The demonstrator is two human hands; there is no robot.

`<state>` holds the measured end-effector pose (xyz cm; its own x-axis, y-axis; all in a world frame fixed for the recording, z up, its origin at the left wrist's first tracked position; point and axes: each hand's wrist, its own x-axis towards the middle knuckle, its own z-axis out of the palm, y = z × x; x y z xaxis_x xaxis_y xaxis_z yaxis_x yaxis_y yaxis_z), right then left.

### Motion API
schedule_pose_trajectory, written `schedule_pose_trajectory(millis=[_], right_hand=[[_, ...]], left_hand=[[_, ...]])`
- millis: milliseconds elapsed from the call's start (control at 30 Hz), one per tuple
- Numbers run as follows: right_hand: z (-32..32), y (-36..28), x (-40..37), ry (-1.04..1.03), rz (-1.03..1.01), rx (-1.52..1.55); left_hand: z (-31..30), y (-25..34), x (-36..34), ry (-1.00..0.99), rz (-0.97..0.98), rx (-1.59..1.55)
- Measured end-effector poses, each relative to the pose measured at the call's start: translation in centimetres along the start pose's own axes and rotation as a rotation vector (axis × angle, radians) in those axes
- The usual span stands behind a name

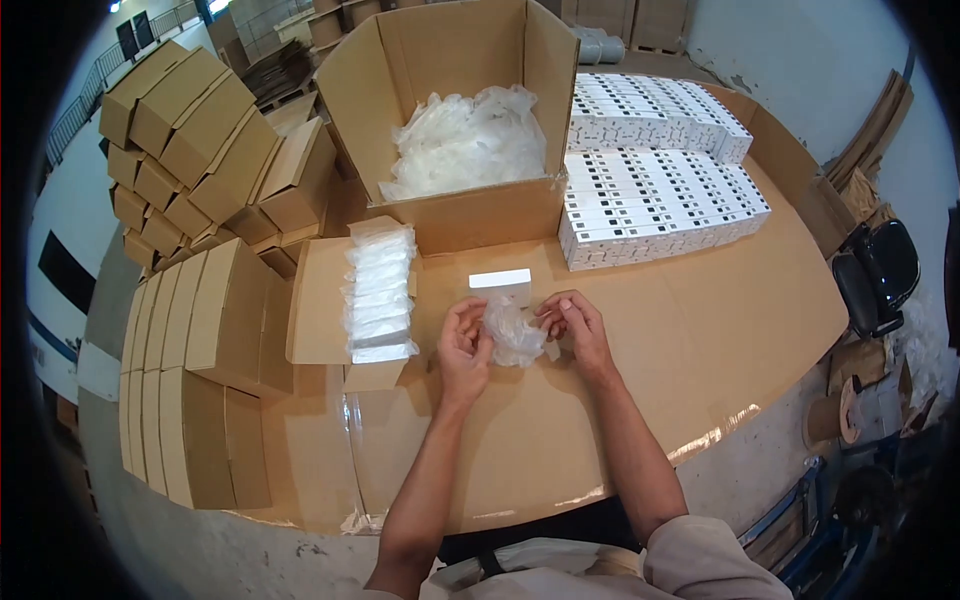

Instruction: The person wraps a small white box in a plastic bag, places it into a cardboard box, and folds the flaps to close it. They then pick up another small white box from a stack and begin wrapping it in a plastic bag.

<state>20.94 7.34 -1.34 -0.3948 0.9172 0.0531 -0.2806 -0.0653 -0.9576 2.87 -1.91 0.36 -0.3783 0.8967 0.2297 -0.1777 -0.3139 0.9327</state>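
A crumpled clear plastic bag (514,332) is held up between my two hands, above the cardboard-covered table. My left hand (465,348) grips its left side with bent fingers. At the bag's right edge, my right hand (580,328) pinches the thin film between thumb and fingers. Just beyond the bag lies a small white box (500,280), its near part hidden by the plastic. To the left of my hands, an open carton (322,300) holds a row of bagged white boxes (380,290).
A large open carton (490,222) full of clear plastic bags (470,140) stands behind. Rows of white boxes (660,200) are stacked at the back right. Brown cartons (230,330) pile up on the left. A black chair (875,280) is beyond the table's right edge.
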Motion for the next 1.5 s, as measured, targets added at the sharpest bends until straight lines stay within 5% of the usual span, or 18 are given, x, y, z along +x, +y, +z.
schedule_pose_trajectory(millis=[167,367,533,967,1267,1500], right_hand=[[1.1,-3.2,-1.4,-0.261,0.080,-0.216],[1.7,-3.0,-1.9,-0.279,0.135,-0.361],[0.7,-2.3,-1.2,-0.182,0.024,-0.326],[2.1,-3.5,-1.5,0.003,-0.192,-0.233],[1.2,-2.9,-1.2,0.216,-0.113,-0.088],[1.5,-0.9,-1.2,-0.116,-0.187,-0.348]], left_hand=[[0.4,-0.3,-0.4,-0.073,-0.031,0.096],[0.7,-0.7,-0.4,-0.106,-0.017,0.197],[0.3,-1.2,-0.1,-0.082,-0.055,0.061],[0.4,-2.0,-0.2,-0.003,-0.167,0.354],[1.0,-1.3,-0.5,0.128,-0.124,0.197],[0.5,-2.0,-0.3,0.241,-0.045,0.153]])
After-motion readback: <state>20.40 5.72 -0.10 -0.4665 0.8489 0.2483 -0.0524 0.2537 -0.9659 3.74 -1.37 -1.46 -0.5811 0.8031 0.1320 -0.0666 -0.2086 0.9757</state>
